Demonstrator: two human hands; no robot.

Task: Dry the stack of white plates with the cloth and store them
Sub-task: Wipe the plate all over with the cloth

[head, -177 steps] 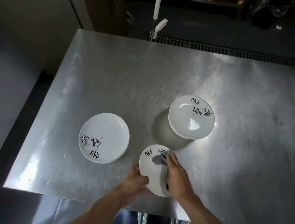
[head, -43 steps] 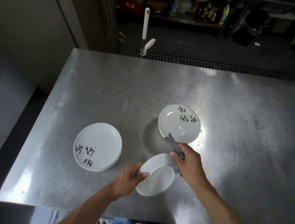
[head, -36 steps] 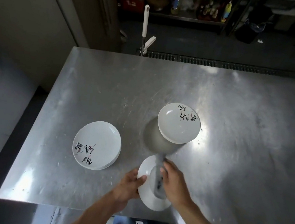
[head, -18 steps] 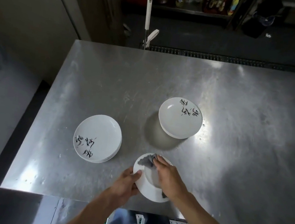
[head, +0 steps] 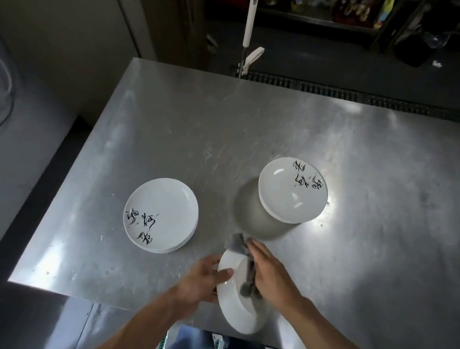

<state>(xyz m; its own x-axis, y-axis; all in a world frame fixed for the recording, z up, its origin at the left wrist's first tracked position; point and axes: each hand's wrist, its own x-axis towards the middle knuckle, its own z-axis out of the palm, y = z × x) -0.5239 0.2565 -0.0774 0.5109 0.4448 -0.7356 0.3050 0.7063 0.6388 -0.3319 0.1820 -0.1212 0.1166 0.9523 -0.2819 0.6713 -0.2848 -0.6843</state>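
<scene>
Plate-drying at a brushed steel table (head: 358, 246), seen from the head camera. The left hand (head: 199, 281) is gripping a round white glazed plate (head: 237, 304) by its left rim, thumb curled over the edge, tilting it above the table's near edge. The right hand (head: 271, 276), fingers lying nearly straight, is pressing a crumpled grey cloth (head: 239, 243) onto the plate. A stack of white brush-lettered plates (head: 161, 214) is sitting left, a second stack (head: 292, 193) farther right. The plate is probably stiff, breakable and slippery when wet, so holding it by the rim is looking safest.

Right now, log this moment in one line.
left hand grips plate | right hand presses cloth on it | left stack, right stack on table
</scene>
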